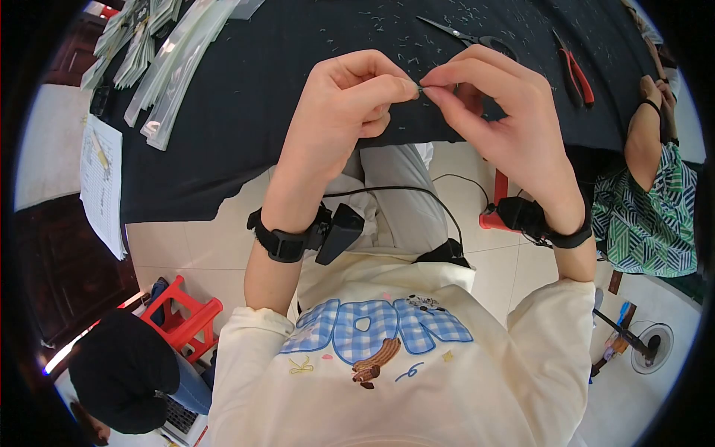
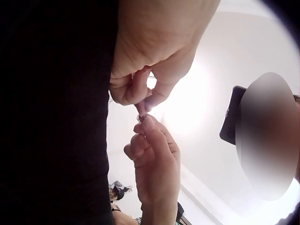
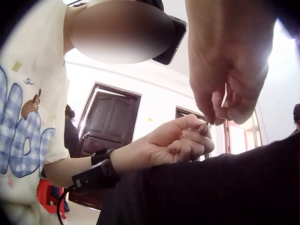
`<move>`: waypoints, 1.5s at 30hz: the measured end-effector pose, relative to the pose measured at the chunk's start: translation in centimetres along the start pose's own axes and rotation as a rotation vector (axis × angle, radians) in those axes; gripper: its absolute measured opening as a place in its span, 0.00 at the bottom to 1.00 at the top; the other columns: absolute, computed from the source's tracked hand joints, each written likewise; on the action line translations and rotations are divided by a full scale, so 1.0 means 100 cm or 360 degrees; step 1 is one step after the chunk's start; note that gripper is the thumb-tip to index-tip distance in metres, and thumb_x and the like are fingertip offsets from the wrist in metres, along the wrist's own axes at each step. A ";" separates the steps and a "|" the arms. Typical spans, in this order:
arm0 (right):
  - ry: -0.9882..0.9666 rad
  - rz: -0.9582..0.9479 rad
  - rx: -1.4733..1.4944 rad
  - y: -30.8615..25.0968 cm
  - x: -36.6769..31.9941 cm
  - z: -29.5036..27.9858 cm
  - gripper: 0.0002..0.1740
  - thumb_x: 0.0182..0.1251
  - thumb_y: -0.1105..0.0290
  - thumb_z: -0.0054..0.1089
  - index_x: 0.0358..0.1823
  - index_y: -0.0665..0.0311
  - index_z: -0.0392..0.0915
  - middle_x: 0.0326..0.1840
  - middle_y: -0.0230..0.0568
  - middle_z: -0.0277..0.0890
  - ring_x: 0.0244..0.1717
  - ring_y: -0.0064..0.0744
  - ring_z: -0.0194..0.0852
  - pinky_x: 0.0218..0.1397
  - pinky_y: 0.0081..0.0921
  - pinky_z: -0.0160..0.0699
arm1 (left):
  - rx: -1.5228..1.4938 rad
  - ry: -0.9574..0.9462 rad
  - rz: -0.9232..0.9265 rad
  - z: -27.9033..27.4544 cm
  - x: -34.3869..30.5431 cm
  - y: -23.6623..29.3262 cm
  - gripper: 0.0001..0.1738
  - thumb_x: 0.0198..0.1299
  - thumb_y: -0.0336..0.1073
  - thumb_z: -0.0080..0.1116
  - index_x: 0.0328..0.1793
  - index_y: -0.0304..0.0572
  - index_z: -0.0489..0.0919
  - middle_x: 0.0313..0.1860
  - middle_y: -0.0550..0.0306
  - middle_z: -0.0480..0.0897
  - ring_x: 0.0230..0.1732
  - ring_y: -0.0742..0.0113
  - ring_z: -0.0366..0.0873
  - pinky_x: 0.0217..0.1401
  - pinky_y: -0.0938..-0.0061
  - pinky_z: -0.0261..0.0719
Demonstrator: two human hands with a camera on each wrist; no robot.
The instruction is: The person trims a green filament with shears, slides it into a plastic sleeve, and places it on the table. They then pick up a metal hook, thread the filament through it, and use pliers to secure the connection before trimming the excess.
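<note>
Both hands meet over the near edge of the black-covered table in the head view. Between thumb and index finger, my left hand (image 1: 342,100) pinches a tiny, thin, wire-like piece (image 1: 420,89), its other fingers folded into the palm. From the other side my right hand (image 1: 506,112) pinches at the same piece, thumb and index fingertip almost against the left thumb. The right wrist view shows a small bright bit of the piece (image 3: 209,124) at the fingertips. Most of it is hidden by the fingers, and its exact kind I cannot tell.
Black-handled scissors (image 1: 463,35) and red-handled pliers (image 1: 574,71) lie beyond the right hand, among scattered pale clippings (image 1: 402,54). Clear plastic strips (image 1: 179,78) lie at the far left, near a paper sheet (image 1: 104,197). Another person's arm (image 1: 644,141) is at the right.
</note>
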State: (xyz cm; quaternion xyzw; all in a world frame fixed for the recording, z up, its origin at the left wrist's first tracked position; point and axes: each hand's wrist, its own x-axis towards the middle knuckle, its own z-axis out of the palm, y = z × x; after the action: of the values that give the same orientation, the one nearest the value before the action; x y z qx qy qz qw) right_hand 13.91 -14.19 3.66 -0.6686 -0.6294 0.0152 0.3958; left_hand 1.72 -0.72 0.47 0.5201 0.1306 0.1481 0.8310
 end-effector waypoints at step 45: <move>0.0061 0.0299 0.0375 0.009 -0.008 0.005 0.04 0.56 0.74 0.61 0.32 0.64 0.81 0.25 0.31 0.75 0.21 0.16 0.69 0.24 0.13 0.67 | 0.0083 0.0020 0.0013 0.002 -0.002 -0.001 0.05 0.52 0.29 0.57 0.31 0.34 0.79 0.13 0.73 0.62 0.13 0.88 0.51 0.14 0.88 0.45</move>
State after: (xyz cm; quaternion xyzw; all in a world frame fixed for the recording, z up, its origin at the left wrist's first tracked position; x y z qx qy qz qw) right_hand 14.19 -14.51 2.46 -0.6737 -0.5503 0.1131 0.4802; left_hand 1.59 -1.02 0.53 0.5413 0.1374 0.1511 0.8156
